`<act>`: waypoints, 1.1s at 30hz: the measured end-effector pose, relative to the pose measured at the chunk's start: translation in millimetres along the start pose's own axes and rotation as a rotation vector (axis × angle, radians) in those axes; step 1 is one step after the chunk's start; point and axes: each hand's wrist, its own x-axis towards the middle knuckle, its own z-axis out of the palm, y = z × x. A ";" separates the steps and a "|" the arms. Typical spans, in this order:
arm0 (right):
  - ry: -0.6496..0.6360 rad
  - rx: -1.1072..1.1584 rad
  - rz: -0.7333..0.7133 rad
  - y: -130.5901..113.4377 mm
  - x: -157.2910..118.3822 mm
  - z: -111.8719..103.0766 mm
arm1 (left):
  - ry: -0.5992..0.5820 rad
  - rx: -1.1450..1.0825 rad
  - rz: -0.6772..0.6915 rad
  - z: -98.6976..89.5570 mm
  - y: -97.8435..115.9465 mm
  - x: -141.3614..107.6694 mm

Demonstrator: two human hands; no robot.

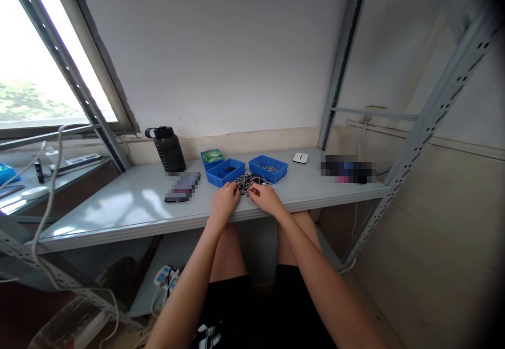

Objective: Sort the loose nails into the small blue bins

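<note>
A loose heap of small, thin, black and silvery screw-like pieces [250, 180] lies near the front of the shelf. My left hand [226, 200] is at the heap's left edge, its fingers curled together. Across from it, my right hand [265, 198] has its fingertips pinched at the front of the heap. What either hand holds is too small to make out. Behind the heap on the left stands a blue bin [221, 178] with a few dark pieces inside. Another blue bin [277, 174], at the right, contains silvery pieces.
A third blue bin [205, 162] holding a green packet [213, 155] stands at the back. Farther left are a black bottle [170, 151] and a blurred phone-like object [183, 187]. To the right lie a small white box [300, 158] and a blurred dark item [347, 170]. Metal posts [347, 59] frame the shelf.
</note>
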 end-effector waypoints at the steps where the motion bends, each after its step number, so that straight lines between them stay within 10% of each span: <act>1: -0.028 0.006 -0.014 -0.4 -0.5 -0.5 | 0.011 -0.034 -0.004 0.4 -1.5 0.2; 14: -0.031 -0.008 0.027 -3.6 -1.1 -1.0 | -0.076 -0.658 -0.137 -3.8 -17.0 3.6; 33: 0.016 -0.075 0.001 0.8 -0.4 2.5 | -0.143 -0.679 0.006 -13.9 -6.9 -1.1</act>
